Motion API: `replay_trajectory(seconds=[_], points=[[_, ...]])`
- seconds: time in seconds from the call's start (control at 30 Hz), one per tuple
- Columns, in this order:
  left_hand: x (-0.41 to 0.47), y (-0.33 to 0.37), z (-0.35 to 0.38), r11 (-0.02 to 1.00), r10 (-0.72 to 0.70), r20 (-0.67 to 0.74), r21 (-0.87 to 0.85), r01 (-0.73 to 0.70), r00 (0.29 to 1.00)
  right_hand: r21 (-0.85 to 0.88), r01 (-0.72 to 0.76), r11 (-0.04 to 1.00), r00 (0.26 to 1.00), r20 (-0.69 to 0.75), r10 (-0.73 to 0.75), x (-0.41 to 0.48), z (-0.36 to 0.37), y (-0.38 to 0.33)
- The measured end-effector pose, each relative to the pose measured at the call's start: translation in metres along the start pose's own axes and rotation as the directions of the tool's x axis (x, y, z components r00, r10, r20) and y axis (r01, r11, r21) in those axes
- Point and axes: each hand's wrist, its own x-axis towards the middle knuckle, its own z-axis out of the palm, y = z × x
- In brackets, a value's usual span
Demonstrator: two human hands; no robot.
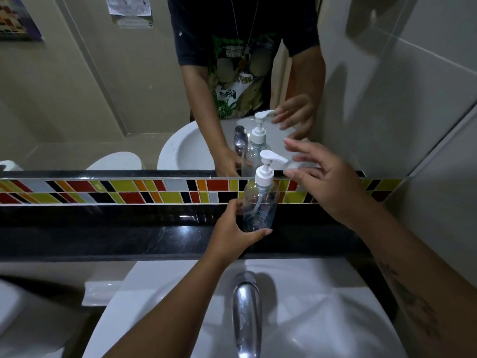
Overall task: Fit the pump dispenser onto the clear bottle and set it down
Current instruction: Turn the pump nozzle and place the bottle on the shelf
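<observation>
The clear bottle (260, 208) stood upright on the glossy black stone ledge (129, 236) behind the basin, its smooth transparent plastic body a rounded cylinder through which the tile strip and the ledge showed. The white pump dispenser (267, 167) sat on its neck, a ribbed collar below a slim stem and a flat curved spout pointing right, and its thin dip tube ran down at a slant inside the bottle. The left hand (238, 235) wrapped the bottle's lower part, thumb at the left side and fingers curled round the base in front. The right hand (325, 182) hovered just right of the spout with fingers spread wide and holding nothing; whether a fingertip touched the spout's tip could not be told. Behind the bottle ran a band of glazed mosaic tiles (124, 192) in red, yellow, orange, black and grey, cut as slanted rectangles, and above it a mirror (103, 99) repeated the bottle, the pump and both hands. Below the ledge lay the smooth white ceramic sink (322, 293) with a polished chrome faucet (246, 313) at its middle.
</observation>
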Motion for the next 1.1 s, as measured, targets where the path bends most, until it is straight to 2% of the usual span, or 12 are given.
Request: replay_trajectory(seconds=[0.17, 0.27, 0.47, 0.6, 0.83, 1.1], points=[[0.008, -0.004, -0.017, 0.997, 0.011, 0.064, 0.07, -0.015, 0.998, -0.041, 0.058, 0.997, 0.99, 0.134, -0.052, 0.015, 0.009, -0.014], [0.017, -0.004, -0.029, 0.995, 0.015, 0.096, 0.097, -0.024, 0.995, -0.151, 0.133, 0.98, 0.982, 0.157, -0.109, 0.023, 0.014, -0.013], [0.02, -0.009, -0.036, 0.996, -0.02, 0.108, 0.086, 0.011, 0.994, -0.255, 0.296, 0.92, 0.955, 0.11, -0.277, 0.039, 0.017, -0.01], [0.021, -0.011, -0.035, 0.997, -0.021, 0.098, 0.078, 0.013, 0.995, -0.246, 0.348, 0.905, 0.938, 0.089, -0.336, 0.043, 0.02, -0.012], [0.021, -0.013, -0.034, 0.999, -0.012, 0.084, 0.051, 0.007, 0.996, -0.324, 0.366, 0.872, 0.923, 0.011, -0.384, 0.042, 0.029, -0.012], [0.02, -0.015, -0.034, 0.999, -0.017, 0.054, 0.036, 0.015, 0.998, -0.3, 0.347, 0.889, 0.903, -0.15, -0.403, 0.041, 0.048, -0.012]])
